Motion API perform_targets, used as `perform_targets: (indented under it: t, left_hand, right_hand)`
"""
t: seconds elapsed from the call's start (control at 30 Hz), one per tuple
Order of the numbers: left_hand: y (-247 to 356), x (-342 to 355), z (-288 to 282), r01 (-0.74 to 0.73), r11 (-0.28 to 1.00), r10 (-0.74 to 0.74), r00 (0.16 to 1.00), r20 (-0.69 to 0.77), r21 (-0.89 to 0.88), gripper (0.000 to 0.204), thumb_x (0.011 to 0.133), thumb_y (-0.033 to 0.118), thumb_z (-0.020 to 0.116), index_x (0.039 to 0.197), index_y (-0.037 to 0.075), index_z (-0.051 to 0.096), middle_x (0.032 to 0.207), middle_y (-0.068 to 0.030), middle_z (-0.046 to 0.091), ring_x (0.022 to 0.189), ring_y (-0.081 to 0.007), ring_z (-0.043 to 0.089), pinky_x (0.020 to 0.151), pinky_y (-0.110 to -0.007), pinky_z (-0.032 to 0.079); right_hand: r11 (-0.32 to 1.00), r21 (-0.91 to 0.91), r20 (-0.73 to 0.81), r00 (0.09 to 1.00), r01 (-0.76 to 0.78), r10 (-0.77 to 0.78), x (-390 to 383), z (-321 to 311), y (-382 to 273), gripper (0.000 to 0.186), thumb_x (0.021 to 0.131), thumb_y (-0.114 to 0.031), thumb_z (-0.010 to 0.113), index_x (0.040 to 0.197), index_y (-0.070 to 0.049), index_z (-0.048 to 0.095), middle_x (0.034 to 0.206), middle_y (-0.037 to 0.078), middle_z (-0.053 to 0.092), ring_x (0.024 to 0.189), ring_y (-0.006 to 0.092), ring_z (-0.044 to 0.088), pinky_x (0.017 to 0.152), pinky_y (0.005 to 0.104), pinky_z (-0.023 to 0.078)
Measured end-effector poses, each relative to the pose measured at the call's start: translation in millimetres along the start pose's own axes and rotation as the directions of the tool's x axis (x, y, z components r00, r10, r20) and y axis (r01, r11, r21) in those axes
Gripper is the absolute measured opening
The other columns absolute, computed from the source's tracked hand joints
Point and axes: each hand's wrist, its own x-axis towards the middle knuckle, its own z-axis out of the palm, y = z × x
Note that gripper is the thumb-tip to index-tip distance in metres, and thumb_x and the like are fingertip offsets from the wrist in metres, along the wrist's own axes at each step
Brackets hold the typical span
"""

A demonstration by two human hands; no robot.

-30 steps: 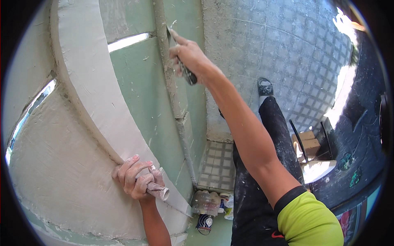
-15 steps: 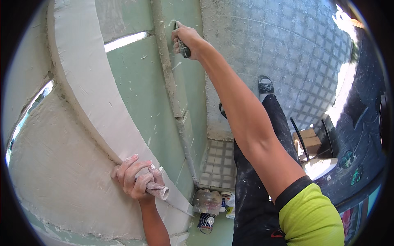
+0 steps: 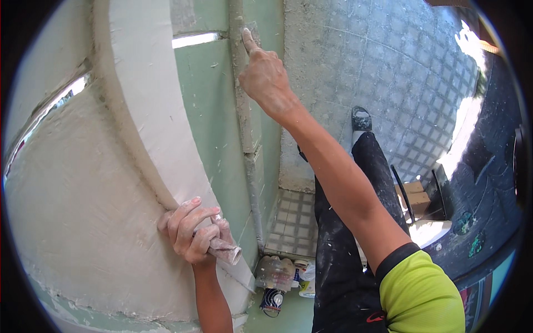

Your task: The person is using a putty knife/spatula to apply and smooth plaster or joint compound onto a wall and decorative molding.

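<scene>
Pale green paint covers the wall [image 3: 208, 100], with a raised grey strip [image 3: 240, 94] running along it. The right hand [image 3: 265, 80] is closed at this strip, index finger stretched forward along the flat blade of a scraper [image 3: 255, 32]; the grip is hidden beneath the palm. Lower down, the left hand [image 3: 191, 230], dusted white, curls its fingers round a plaster-crusted handle [image 3: 226, 251] in front of the white curved band [image 3: 150, 94]. That handle's near end shows, but whatever lies at its far end is covered by the fingers.

Containers cluster on the ground near the wall's foot: clear plastic bottles [image 3: 275, 272], a dark-labelled can [image 3: 271, 301] just beside them, and a white tub [image 3: 307, 287] partly cut off by the dark trousers [image 3: 338, 266]. Whether any of these holds something cannot be told. Farther right, a cardboard box [image 3: 416, 202] sits partly behind a dark bar [image 3: 402, 194], its contents out of sight.
</scene>
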Motion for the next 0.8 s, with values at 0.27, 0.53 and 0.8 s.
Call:
perform_targets:
  t: [0.27, 0.53, 0.8]
  left_hand:
    - [6, 11, -1, 0.025, 0.999, -0.027, 0.999, -0.036, -0.045, 0.03, 0.067, 0.0, 0.065, 0.065, 0.019, 0.042, 0.086, 0.0065, 0.069, 0.095, -0.019, 0.068, 0.085, -0.035, 0.041]
    - [2, 9, -6, -0.022, 0.992, 0.007, 0.992, -0.125, -0.125, 0.022, 0.067, 0.006, 0.067, 0.065, 0.016, 0.048, 0.088, 0.0025, 0.069, 0.095, -0.022, 0.067, 0.086, -0.038, 0.042]
    - [5, 7, -18, 0.0, 0.994, -0.008, 0.998, -0.067, -0.107, 0.016, 0.061, 0.011, 0.069, 0.072, 0.014, 0.058, 0.094, 0.0018, 0.067, 0.1, -0.0201, 0.062, 0.089, -0.039, 0.041]
  right_hand:
    - [0.988, -0.04, -0.351, 0.924, 0.151, -0.155, 42, -27, 25, 0.08, 0.079, 0.003, 0.05, 0.154, -0.008, 0.027, 0.098, 0.027, 0.068, 0.066, 0.0364, 0.066, 0.068, 0.0411, 0.058]
    - [0.955, -0.104, -0.463, 0.836, 0.279, -0.294, -16, -195, 104, 0.075, 0.083, -0.013, 0.058, 0.153, -0.006, 0.03, 0.138, 0.022, 0.054, 0.12, 0.0329, 0.059, 0.103, 0.0375, 0.045]
    - [0.81, -0.243, 0.009, 0.834, -0.533, 0.551, -401, -304, 358, 0.055, 0.077, -0.022, 0.062, 0.127, -0.001, 0.057, 0.117, 0.029, 0.062, 0.111, 0.0453, 0.059, 0.095, 0.0472, 0.047]
